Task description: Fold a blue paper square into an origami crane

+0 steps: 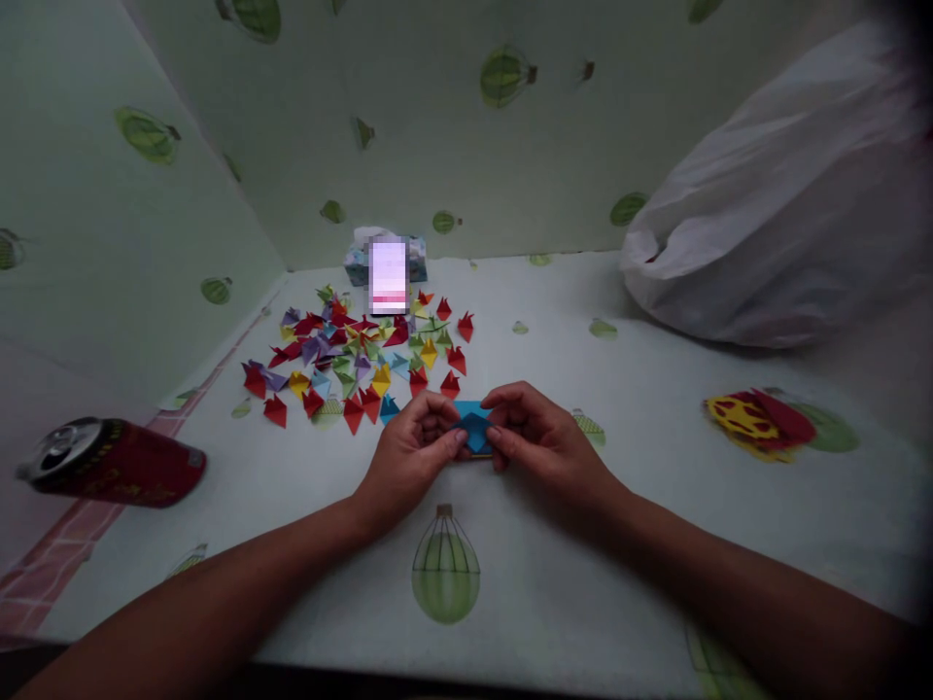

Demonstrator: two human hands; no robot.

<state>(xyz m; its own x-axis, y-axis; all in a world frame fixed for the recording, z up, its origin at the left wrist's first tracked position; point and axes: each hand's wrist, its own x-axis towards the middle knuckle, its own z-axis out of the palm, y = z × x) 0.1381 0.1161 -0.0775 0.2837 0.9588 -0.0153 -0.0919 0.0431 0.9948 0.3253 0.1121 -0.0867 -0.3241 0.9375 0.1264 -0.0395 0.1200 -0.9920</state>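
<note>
Paper, blue, small and folded (477, 430), is pinched by the left hand (421, 433) and the right hand (545, 437), just over the white balloon-print table (328, 603). One hand pulling harder could tear or bend it crooked, and a bump could scatter the bright, pointy paper shapes (370, 402).

Small blue paper (477, 431), partly folded, pinched between hands (417, 436).

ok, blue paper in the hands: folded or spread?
Folded, at least partly: the blue paper shows a darker angular facet below a lighter blue strip, between the left hand and right hand. Fold count: cannot tell.
</note>
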